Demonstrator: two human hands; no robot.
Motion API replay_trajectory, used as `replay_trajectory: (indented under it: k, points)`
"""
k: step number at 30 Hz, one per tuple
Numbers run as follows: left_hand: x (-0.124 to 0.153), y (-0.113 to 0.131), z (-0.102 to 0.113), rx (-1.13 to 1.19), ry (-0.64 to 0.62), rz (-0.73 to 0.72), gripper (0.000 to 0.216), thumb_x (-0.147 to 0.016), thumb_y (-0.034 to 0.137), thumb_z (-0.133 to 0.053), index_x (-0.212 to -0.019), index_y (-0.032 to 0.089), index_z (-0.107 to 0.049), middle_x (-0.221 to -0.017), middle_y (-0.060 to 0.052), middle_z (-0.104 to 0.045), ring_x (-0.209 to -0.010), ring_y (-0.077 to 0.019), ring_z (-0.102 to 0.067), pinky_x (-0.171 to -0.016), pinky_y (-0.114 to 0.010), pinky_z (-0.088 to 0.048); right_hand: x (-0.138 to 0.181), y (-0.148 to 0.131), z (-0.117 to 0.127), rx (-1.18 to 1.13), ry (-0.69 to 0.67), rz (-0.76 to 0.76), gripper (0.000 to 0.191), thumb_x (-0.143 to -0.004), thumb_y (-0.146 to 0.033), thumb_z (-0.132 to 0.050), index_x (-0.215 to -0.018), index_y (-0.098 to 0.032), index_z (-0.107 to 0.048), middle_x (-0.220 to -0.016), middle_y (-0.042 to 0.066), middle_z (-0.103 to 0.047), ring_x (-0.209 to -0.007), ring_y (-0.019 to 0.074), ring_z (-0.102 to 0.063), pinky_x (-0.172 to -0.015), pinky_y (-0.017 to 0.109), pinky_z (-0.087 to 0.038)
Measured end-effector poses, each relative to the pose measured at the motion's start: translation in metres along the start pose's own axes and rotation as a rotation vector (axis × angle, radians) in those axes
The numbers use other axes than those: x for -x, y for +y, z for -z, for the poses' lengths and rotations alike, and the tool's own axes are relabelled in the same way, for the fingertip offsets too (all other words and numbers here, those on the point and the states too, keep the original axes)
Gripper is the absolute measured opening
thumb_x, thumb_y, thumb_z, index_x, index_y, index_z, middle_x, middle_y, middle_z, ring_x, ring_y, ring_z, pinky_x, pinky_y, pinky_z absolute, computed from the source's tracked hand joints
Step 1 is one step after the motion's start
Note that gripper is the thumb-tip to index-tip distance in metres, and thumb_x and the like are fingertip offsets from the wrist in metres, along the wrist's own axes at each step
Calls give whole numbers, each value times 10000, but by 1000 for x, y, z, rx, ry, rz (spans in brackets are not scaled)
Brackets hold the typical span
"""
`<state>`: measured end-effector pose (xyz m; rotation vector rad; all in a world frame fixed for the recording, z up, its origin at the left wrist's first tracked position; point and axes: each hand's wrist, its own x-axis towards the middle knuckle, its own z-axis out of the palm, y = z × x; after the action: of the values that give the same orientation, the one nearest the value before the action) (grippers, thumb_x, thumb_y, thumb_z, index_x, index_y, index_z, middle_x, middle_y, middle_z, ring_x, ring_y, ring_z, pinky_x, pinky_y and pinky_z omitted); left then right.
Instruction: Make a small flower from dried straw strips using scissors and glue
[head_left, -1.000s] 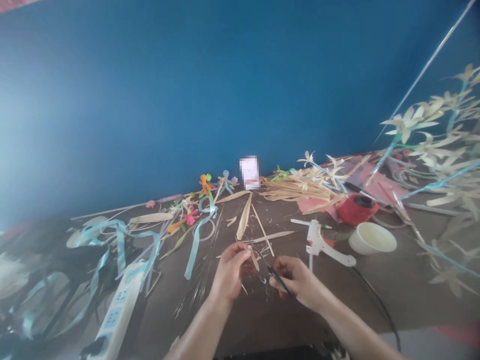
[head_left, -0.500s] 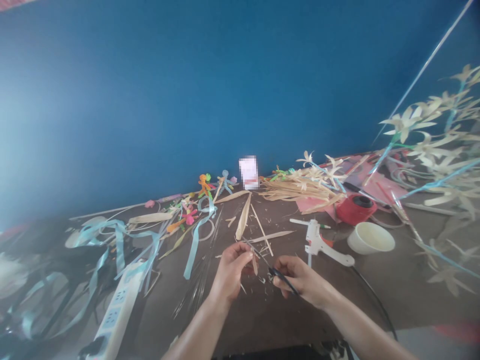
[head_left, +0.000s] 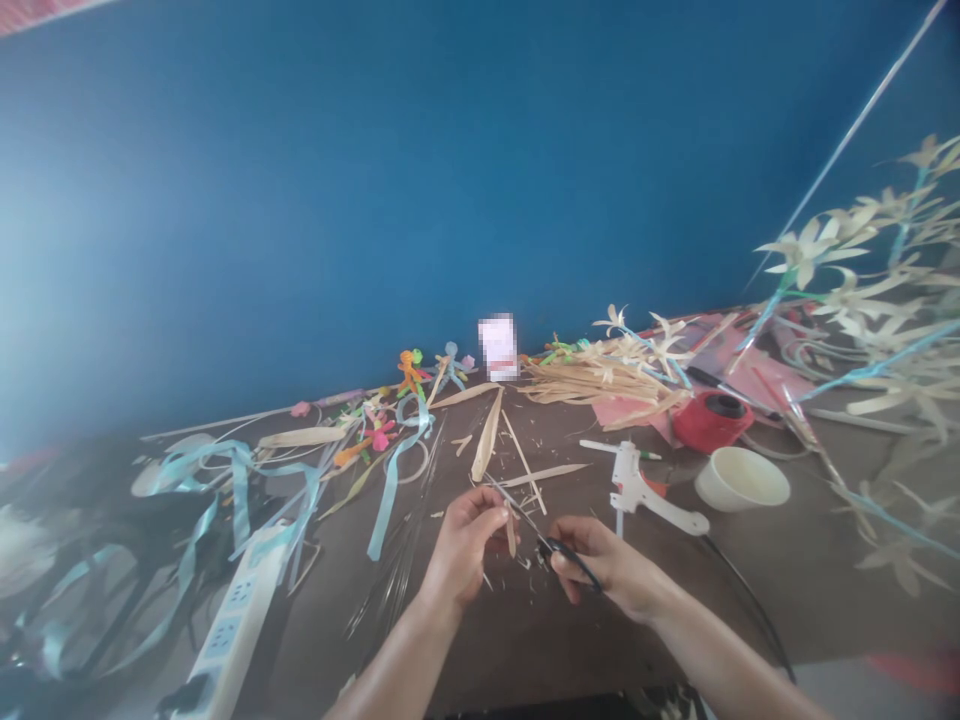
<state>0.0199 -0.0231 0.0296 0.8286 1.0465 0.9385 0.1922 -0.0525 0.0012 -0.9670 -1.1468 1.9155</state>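
Between the thumb and fingers of my left hand (head_left: 463, 540) is pinched a small pale strip of dried husk (head_left: 512, 535), its pointed end hanging down. My right hand (head_left: 604, 560) grips scissors (head_left: 551, 546) by their black handles. The blades point up and left, reaching the fingers of my left hand and the strip; whether they touch it I cannot make out. Tiny pale clippings (head_left: 526, 562) lie on the dark table below the hands. Just beyond the blades rest a folded husk leaf (head_left: 488, 440) and a narrow pointed strip (head_left: 555, 473).
At right are a white hot glue gun (head_left: 645, 495) with its cord, a white cup (head_left: 739, 480), a red tape roll (head_left: 709, 420) and husk flowers (head_left: 814, 250). Blue ribbon (head_left: 386, 510) and a power strip (head_left: 232, 620) lie left. A husk pile (head_left: 592, 380) lies near the wall.
The scissors have turned slightly in my right hand, and a handle loop shows more clearly. My left hand has hardly moved and still pinches the strip.
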Motion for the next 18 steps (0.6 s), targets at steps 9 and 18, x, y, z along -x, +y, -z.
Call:
replay_trajectory:
  k: [9,18]
  points:
    - [-3,-2,4,-6,-32,-7,78,-701,152,-537,-645,152,-482,-552,21,-542,-464,-87,-493,-441,-192,-379,-3,3,4,-54,-16,-11,295,-671,-373,-669,-684,-153,-473,-511,-66,-481,-409,53,-437,-438,180,-247]
    - [-3,5,8,-95,-44,30,66,-681,147,-531,-630,152,-488,-512,30,-534,-425,-84,-483,-422,-188,-351,-1,-2,10,37,-45,-55,290,-670,-385,-656,-694,-155,-483,-491,-59,-513,-409,57,-442,-427,173,-249]
